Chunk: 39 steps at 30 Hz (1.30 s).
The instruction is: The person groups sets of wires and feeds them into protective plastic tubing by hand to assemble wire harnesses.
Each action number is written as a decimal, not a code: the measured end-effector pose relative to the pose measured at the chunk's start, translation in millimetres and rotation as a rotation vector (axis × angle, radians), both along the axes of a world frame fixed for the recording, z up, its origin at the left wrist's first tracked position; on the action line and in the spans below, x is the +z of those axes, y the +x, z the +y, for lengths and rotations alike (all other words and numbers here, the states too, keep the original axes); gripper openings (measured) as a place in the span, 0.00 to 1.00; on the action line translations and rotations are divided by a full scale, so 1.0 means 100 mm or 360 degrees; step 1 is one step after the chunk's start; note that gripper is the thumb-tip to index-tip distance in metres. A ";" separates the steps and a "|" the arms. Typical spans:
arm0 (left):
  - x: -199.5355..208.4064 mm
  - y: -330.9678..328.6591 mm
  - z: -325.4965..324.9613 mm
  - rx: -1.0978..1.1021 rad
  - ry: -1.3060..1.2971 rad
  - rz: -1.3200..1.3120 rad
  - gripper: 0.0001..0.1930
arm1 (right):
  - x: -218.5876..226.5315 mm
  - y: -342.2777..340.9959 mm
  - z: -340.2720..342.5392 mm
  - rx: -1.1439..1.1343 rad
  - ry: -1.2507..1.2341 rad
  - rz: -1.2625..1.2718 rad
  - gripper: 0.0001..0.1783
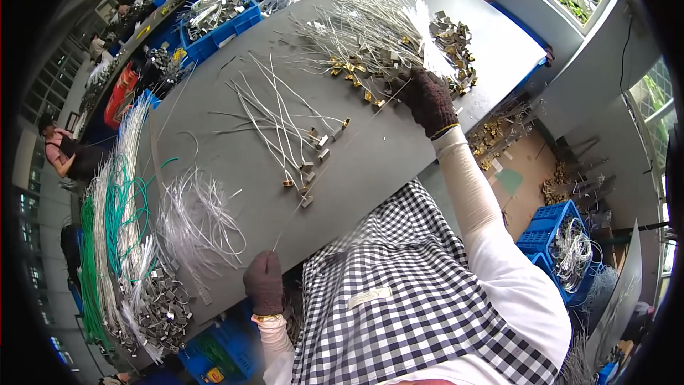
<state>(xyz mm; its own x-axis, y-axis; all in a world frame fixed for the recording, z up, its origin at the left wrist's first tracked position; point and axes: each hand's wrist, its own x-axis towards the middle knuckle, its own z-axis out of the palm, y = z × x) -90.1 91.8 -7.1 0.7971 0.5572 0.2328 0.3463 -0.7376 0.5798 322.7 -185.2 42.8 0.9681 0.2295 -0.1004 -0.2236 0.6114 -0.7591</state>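
Both my hands wear dark maroon knit gloves. My left hand is closed at the table's near edge, and a thin pale strand rises from it toward my right hand. My right hand reaches out at the near side of a big pile of wires with metal end pieces. Its fingers are pinched at the upper end of the strand. Between the hands lies a small loose group of white wires with silver and brass-coloured metal blocks at their ends.
A bundle of clear strands lies on the grey table at left. Beyond it are green and white wire bundles and a heap of metal pieces. Blue crates stand at right. A person is at far left.
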 end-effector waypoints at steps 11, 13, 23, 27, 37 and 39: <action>-0.03 -0.01 0.04 -0.0024 0.0065 0.0008 0.10 | -0.02 0.03 0.04 -0.0055 -0.0049 -0.0019 0.13; 0.00 0.00 0.01 -0.0042 0.0086 -0.0041 0.10 | -0.02 0.02 0.05 -0.0089 -0.0033 -0.0057 0.12; -0.16 -0.08 0.08 0.0039 -0.0170 0.0035 0.10 | -0.36 0.25 -0.08 -0.0080 -0.1463 -0.1475 0.13; -0.09 -0.06 0.05 0.0023 -0.0126 0.0031 0.10 | -0.53 0.25 -0.01 0.0035 -0.0282 -0.1002 0.13; -0.02 -0.08 0.00 0.0040 -0.0670 0.0191 0.11 | -0.10 -0.11 0.10 0.0220 0.0013 -0.0116 0.14; -0.06 -0.06 -0.01 0.0036 -0.0749 0.0135 0.11 | -0.19 -0.09 0.08 0.0283 -0.0128 -0.0266 0.12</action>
